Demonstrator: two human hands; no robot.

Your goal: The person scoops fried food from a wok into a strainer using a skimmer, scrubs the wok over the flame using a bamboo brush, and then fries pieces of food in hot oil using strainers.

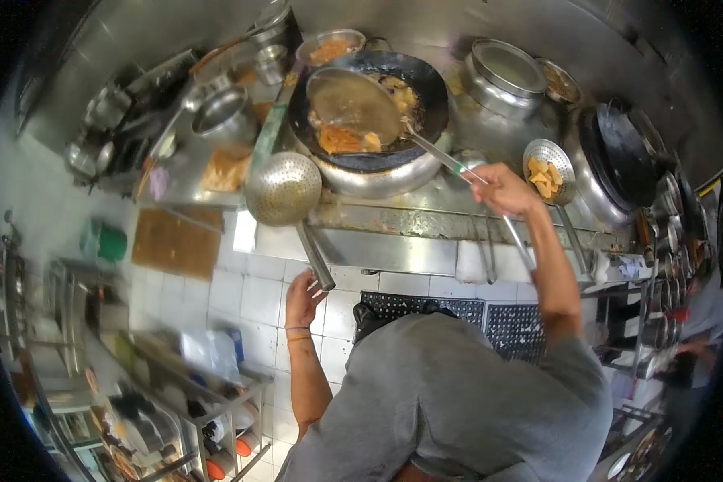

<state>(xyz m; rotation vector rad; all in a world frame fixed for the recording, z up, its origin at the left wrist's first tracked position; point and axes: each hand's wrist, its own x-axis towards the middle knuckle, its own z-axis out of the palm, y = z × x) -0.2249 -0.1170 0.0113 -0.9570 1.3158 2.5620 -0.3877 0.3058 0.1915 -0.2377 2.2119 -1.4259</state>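
Steel is seen all over this kitchen. A big black round wok [426,88] sits on a shiny steel stove counter [394,217], near the middle top. Orange and yellow food pieces [341,138] lie inside it in oil.

A long steel-handled ladle with a wide flat bowl [353,103] is gripped by the right hand [502,189]. The fingers are closed around the far end of the handle, and the bowl is held over the food in the wok.

A round steel strainer spoon full of tiny holes [283,189] is held by the left hand [304,293]. The end of its handle is gripped, with some fingers loosely spread. The strainer's bowl is lifted in front of the stove, just left of the wok and not touching it.

A second steel strainer with yellow fried pieces in it [548,170] rests on the counter, just right of the right hand. A steel pot [506,72] stands behind, to the right of the wok. White floor tiles [257,297] and a black rubber mat [426,309] are seen below.
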